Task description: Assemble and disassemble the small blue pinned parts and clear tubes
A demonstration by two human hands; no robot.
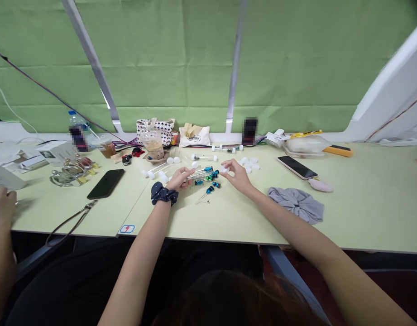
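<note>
My left hand, with a dark dotted scrunchie at its wrist, has its fingers closed around a clear tube. Between thumb and fingertips my right hand pinches a white cap. Several metallic blue pieces with thin shafts lie between the hands, one of them green. Closer to me is another blue piece, beside a small thin pin. Loose white caps are heaped beyond my right hand. A capped clear tube lies behind the blue pieces.
More tubes lie left of my left hand. A phone and a grey scrunchie are at right. An iced drink cup stands at the back. At left are another phone and another person's hand.
</note>
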